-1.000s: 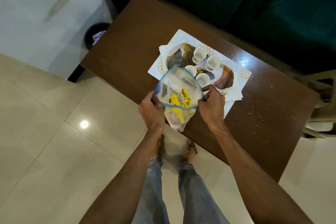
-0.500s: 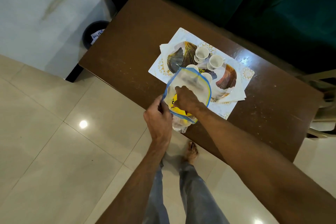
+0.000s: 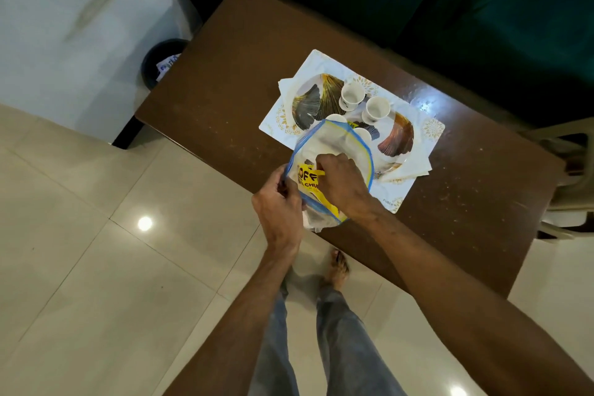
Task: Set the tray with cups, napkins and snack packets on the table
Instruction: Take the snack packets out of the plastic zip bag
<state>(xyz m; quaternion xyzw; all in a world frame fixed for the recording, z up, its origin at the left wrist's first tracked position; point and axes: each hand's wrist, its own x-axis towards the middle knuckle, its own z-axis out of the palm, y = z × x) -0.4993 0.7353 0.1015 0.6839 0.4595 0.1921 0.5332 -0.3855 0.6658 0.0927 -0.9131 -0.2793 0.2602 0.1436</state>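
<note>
I am at the snack-packet step: my left hand [image 3: 279,202] pinches the near rim of a clear zip bag [image 3: 334,151] with a blue seal, holding its mouth open over the table's near edge, while my right hand [image 3: 342,182] is plunged into the bag with fingers curled on a yellow snack packet [image 3: 309,177]; I judge it a grip, though the fingertips are hidden by the plastic and I cannot tell how firm it is. From the bag, the tray [image 3: 397,141], an oval dish with leaf patterns, sits at about one o'clock on the brown table [image 3: 225,106], resting on napkins [image 3: 414,167] and a white placemat [image 3: 321,63]. Small white cups stand on it: one cup [image 3: 351,96] at the far side, a second cup [image 3: 376,110] just beside it, and at least two more partly hidden behind the bag's rim. So cups and napkins look placed, and the packets look to be what remains. Next I would draw the packet out through the mouth without snagging the seal, carry it toward one o'clock, and lay it on a bare part of the tray, clear of the cups, which look light enough to tip if the bag or my wrist brushes them.
</note>
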